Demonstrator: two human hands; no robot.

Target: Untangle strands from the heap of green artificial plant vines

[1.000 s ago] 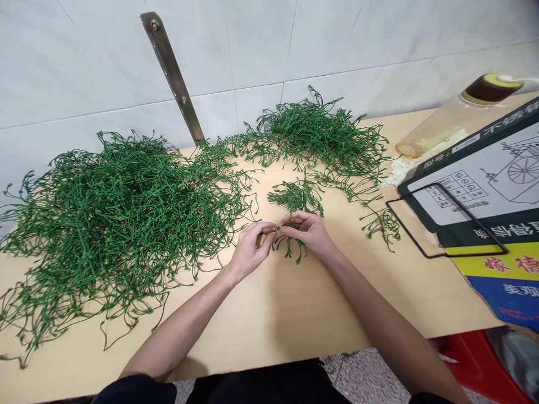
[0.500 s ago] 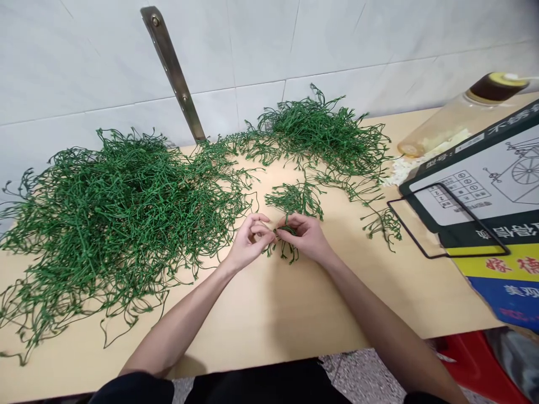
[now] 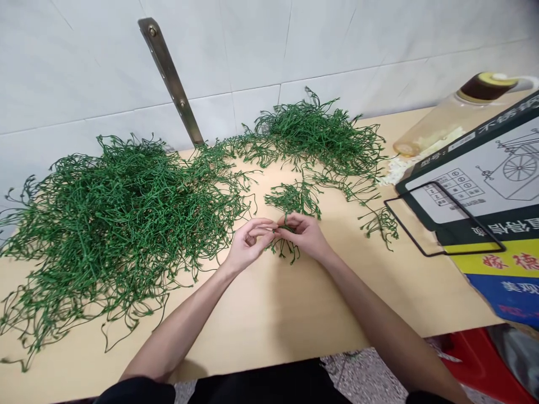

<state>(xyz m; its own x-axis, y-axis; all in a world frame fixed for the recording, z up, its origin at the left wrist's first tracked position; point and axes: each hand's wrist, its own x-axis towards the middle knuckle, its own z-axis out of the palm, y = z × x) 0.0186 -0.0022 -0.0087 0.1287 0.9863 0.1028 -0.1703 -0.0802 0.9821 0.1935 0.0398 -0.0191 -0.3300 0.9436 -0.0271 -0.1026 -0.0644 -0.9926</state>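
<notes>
My left hand [image 3: 247,245] and my right hand [image 3: 306,234] meet over the middle of the wooden table [image 3: 269,314]. Both pinch a small green plastic sprig [image 3: 286,248], whose thin branches hang below my fingers. Just beyond my hands lies another small green sprig [image 3: 295,197]. A large heap of green sprigs [image 3: 113,213] covers the table's left half. A smaller pile of sprigs [image 3: 320,134] lies at the back, against the wall.
A printed cardboard box [image 3: 488,191] with a black wire frame [image 3: 442,221] on it lies at the right. A clear bottle with a brown cap [image 3: 455,115] lies behind it. A metal bracket [image 3: 170,78] slants down the tiled wall. A red object [image 3: 475,365] is below the table.
My hands have stayed in place, with the fingers shifting slightly on the sprig. The view has moved a little.
</notes>
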